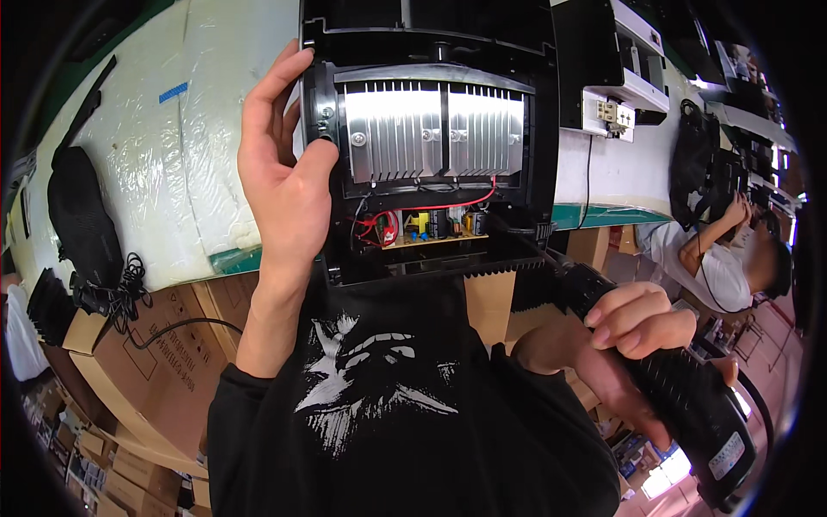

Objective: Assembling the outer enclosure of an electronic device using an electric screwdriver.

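Observation:
A black device housing (538,129) stands before me, its inside exposed. Ribbed silver heat sinks (396,133) fill its middle. Below them lies a circuit board (435,239) with small parts and red wires (431,207). My left hand (289,185) grips the left edge of the housing, thumb on the near side and fingers behind. In my right hand (633,323) is a black corded electric screwdriver (680,392), fingers wrapped round its body. It slants up and left, with its front end at the lower right corner of the housing. Whether the tip touches a screw is hidden.
The white worktable (207,112) has a green edge (233,260). A black bundle with a cable (86,215) lies at left, and another open housing (616,77) stands at right. Cardboard boxes (155,345) crowd below the edge. A co-worker (724,258) sits at far right.

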Demonstrator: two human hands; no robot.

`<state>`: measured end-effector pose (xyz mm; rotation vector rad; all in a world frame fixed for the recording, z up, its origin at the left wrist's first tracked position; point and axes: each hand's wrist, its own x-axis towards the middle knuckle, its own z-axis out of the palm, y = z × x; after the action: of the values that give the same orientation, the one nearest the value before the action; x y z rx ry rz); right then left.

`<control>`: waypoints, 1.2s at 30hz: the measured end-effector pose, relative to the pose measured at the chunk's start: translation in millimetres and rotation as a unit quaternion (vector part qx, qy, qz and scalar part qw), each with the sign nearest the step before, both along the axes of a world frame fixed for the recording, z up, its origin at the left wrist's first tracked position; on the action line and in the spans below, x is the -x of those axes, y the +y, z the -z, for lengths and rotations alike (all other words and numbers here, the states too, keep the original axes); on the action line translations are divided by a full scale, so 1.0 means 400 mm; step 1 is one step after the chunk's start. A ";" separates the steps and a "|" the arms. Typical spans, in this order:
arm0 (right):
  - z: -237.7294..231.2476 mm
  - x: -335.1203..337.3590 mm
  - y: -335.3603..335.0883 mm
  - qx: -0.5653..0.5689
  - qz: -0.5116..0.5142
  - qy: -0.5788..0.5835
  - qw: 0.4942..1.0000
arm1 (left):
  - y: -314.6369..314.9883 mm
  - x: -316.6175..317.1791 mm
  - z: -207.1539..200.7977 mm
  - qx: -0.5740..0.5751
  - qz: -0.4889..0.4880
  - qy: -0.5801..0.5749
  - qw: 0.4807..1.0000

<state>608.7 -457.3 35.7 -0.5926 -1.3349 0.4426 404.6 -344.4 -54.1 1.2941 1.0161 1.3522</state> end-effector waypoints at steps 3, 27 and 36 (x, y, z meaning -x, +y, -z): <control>-0.003 -0.006 -0.007 0.021 0.016 -0.006 1.000 | -0.003 -0.011 -0.013 0.016 0.012 -0.016 1.000; -0.194 -0.165 -0.094 -0.107 0.005 0.095 0.990 | -0.007 -0.007 -0.008 0.031 -0.006 -0.041 0.999; -0.097 -0.352 0.049 -0.173 0.349 0.038 0.920 | -0.007 -0.018 -0.024 0.057 -0.013 -0.029 0.998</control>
<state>749.7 -437.5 74.7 -0.6957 -1.0059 -0.3467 411.8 -347.1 -44.6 1.1551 1.0564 1.3247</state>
